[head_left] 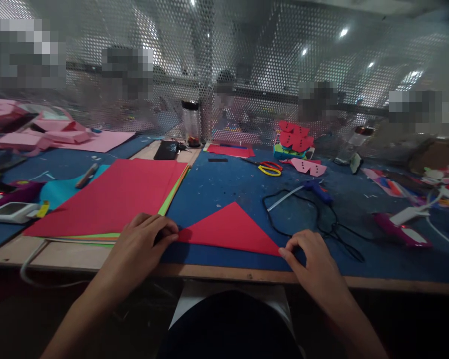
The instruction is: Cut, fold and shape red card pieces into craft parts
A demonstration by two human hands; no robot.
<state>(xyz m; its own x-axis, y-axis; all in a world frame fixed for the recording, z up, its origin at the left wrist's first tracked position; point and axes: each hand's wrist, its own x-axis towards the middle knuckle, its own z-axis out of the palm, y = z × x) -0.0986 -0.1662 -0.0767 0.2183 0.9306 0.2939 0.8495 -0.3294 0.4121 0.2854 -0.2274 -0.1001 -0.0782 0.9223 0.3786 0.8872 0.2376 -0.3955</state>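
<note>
A sheet of red paper (pixel 230 232), folded into a triangle, lies on the blue mat (pixel 224 192) near the front edge, its peak pointing away from me. My left hand (pixel 149 237) pinches its left corner with curled fingers. At the right corner, my right hand (pixel 307 252) grips the paper between thumb and forefinger. Left of the triangle is a stack of coloured paper (pixel 123 194), red on top with green and orange edges showing; my left hand overlaps its near right corner.
A blue glue gun (pixel 320 192) with a looping black cord lies to the right. Beyond are scissors (pixel 271 168) with red and yellow handles, red cut-outs (pixel 295 135) and a glass bottle (pixel 190 124). A power strip (pixel 402 230) sits far right. A perforated screen (pixel 247 65) stands behind.
</note>
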